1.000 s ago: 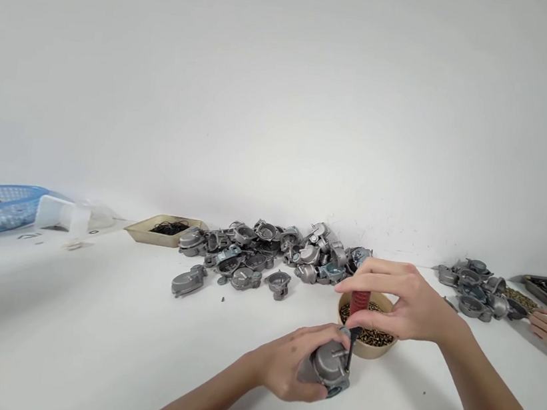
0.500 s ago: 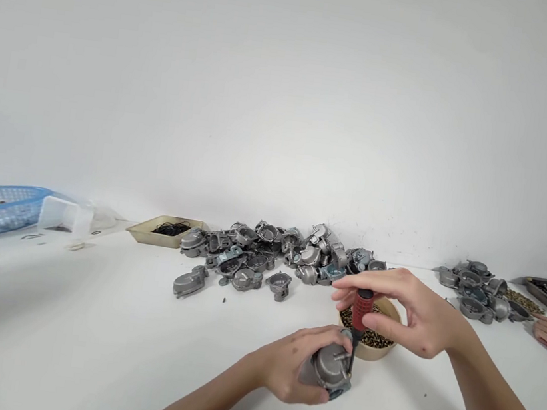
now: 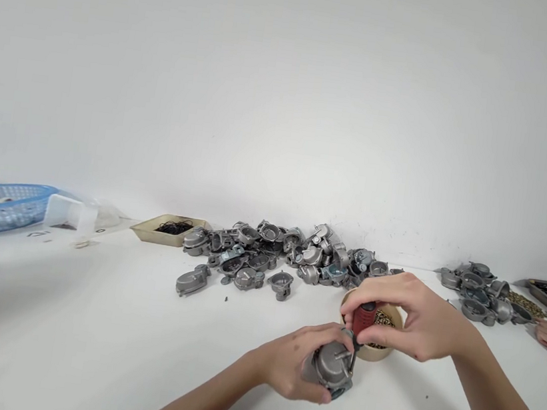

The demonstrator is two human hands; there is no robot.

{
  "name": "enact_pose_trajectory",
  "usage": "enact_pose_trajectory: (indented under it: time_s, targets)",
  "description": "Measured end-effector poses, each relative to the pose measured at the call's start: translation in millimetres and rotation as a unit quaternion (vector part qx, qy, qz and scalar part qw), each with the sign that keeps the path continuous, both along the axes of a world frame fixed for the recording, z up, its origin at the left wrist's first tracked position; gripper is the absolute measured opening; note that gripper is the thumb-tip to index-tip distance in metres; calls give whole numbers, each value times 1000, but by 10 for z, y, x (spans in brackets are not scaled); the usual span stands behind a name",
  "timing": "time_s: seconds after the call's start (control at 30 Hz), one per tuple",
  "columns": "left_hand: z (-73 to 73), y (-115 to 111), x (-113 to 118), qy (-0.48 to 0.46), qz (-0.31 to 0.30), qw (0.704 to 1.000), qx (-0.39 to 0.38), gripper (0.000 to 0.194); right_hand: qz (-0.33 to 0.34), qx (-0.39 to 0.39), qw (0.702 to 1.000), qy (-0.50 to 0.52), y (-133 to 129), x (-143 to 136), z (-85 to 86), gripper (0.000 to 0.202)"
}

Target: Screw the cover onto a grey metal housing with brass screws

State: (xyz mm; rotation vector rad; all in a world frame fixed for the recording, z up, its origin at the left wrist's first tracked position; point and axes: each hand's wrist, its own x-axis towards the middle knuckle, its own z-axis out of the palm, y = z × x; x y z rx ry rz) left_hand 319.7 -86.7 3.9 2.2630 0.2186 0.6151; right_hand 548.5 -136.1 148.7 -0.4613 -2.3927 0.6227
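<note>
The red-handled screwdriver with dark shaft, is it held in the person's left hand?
No: the right hand holds the red-handled screwdriver, while the left hand grips a grey, rounded metal housing.

Head-worn view, facing forward and down, near tabletop point(image 3: 99, 343)

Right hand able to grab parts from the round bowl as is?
Likely no: the right hand holds the red-handled screwdriver, though the round bowl of small parts sits open just beyond it.

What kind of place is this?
Probably an assembly workshop or factory: a pile of similar metal parts, a bowl of small brass-coloured pieces, and a red-handled screwdriver held at one more metal part.
</note>
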Motion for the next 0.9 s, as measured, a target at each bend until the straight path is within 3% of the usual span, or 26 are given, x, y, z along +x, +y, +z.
enact_pose_trajectory:
  time_s: [0.13,0.33,0.4,0.53,0.6,0.73,0.8,0.9]
  targets:
    - [34,-18,-4,9,13,1000,-4,62,-113,77,990,-32,24,-9,-55,20]
    - [53,-17,-3,7,9,1000,-22,66,11,-81,997,-9,15,40,-1,26]
    - [49,-8,3,4,5,1000,-22,65,-12,-47,999,-4,29,45,-7,18]
    - [44,0,8,0,1,1000,-25,66,-96,78,992,-27,46,14,-49,35]
    - [44,-4,5,4,5,1000,-27,69,-94,57,993,-33,32,3,-47,31]
    - [45,-14,-4,5,9,1000,-28,69,19,-57,998,7,25,24,-25,31]
    - [40,-13,-5,7,11,999,-29,69,9,-33,999,18,51,41,-38,27]
    - [28,-8,-3,10,11,1000,-27,71,-74,75,994,-2,88,49,-63,28]
